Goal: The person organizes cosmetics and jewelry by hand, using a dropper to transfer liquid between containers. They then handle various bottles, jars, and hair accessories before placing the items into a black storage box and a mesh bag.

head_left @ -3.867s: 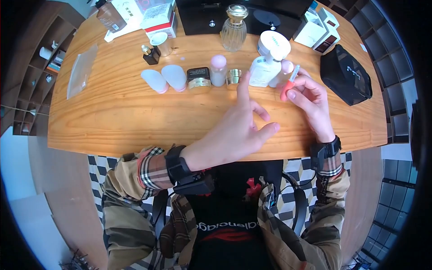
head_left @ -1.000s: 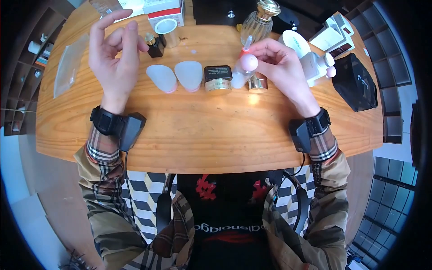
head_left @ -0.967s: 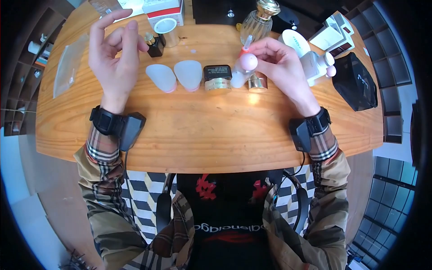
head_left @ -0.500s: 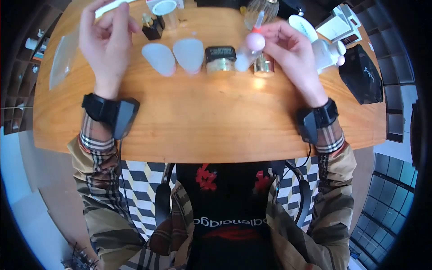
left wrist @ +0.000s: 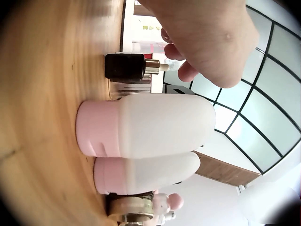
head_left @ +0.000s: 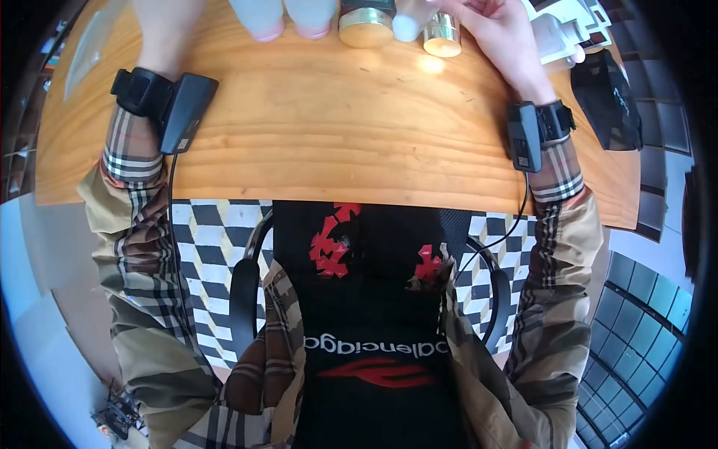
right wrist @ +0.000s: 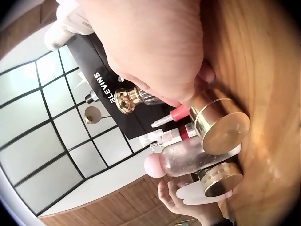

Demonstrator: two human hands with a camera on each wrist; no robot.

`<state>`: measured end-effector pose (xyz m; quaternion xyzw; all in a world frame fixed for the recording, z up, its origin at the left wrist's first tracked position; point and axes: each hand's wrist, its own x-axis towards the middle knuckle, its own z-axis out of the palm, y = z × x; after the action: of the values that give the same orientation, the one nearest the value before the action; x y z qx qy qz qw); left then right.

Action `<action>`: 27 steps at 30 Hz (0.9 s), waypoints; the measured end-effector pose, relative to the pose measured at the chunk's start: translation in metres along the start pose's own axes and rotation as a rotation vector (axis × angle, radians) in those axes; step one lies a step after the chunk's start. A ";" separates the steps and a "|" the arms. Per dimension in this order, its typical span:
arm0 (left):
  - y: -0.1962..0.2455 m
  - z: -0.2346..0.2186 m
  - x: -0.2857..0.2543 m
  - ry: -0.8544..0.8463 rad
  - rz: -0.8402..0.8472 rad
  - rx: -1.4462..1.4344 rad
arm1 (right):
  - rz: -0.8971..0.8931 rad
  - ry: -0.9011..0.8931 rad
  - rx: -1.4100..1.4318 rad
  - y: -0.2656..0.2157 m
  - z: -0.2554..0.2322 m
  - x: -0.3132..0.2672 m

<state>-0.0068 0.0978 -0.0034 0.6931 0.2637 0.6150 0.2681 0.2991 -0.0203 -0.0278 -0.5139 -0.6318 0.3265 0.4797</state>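
My right hand (right wrist: 155, 52) pinches a small coral tube with a clear pointed tip (right wrist: 178, 113), held upright; its lower end is hidden. A small gold jar (head_left: 443, 37) stands right by these fingers. Beside it is a clear bottle with a round pink cap (right wrist: 188, 157). In the left wrist view, my left hand (left wrist: 211, 42) holds nothing, its fingers loosely bent near the top of a dark dropper bottle (left wrist: 124, 67). Two frosted white tubes on pink caps (left wrist: 164, 126) stand in front of that bottle. The head view cuts off the left fingers.
A black-and-gold jar (head_left: 365, 28) stands in the row between the tubes and the pink-capped bottle. At the right are a white bottle (head_left: 553, 37) and a black pouch (head_left: 607, 105). A clear plastic sleeve (head_left: 86, 52) lies far left, and a black box (right wrist: 103, 89) stands behind.
From the right side, the right hand has brought the coral tube left, behind the pink-capped bottle. The left hand has moved left toward the dropper bottle. The head view has tilted down.
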 end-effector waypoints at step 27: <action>-0.006 -0.006 0.009 -0.012 -0.011 -0.051 | 0.002 -0.231 -0.118 0.014 -0.007 0.019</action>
<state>-0.0117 0.1082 -0.0006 0.6880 0.2502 0.6160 0.2908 0.3103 0.0009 -0.0325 -0.5008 -0.7004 0.3462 0.3724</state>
